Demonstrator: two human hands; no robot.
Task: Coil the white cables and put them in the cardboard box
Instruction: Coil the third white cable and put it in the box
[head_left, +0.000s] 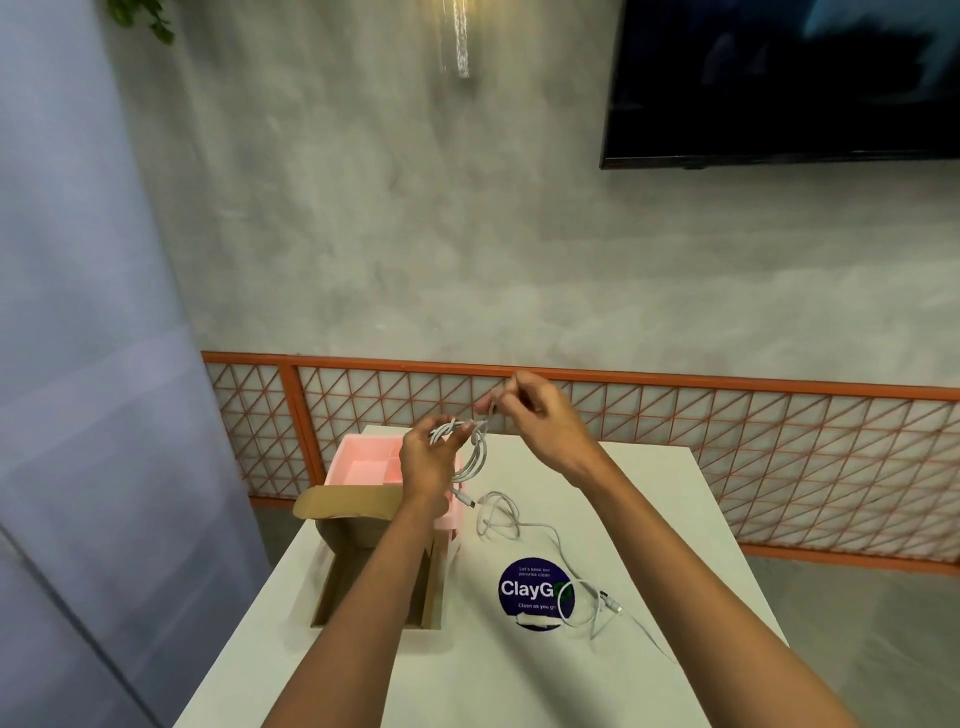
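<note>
A partly coiled white cable (474, 457) is being held in the air just above the far right corner of the open brown cardboard box (332, 582). It is being gripped by the left hand (426, 460): the top of the loops is being clasped by its curled fingers (441, 425), and the rest of the loops are hanging down beside the palm. A strand rising from the same coil is being pinched by the fingers (487, 402) of the right hand (545, 423), which is being held slightly higher, up and to the right of the box. A short end with a plug is dangling from the coil, just right of the box's far corner.

A loose white cable (498, 517) is lying on the flat white surface (519, 686) to the right of the box. Its slack loops are trailing away from the box and across a round dark blue sticker with white lettering (522, 590). Whether this is one cable or two cannot be told.

The box is standing on the left part of the surface with its flaps opened, and its inside is being partly hidden by the left forearm. A pale pink plastic tray (363, 460) is sitting just beyond the box. Farther beyond the box, an orange lattice panel (727, 441) is running along a grey wall. A black flat screen (779, 78) is mounted high up to the right of the box.
</note>
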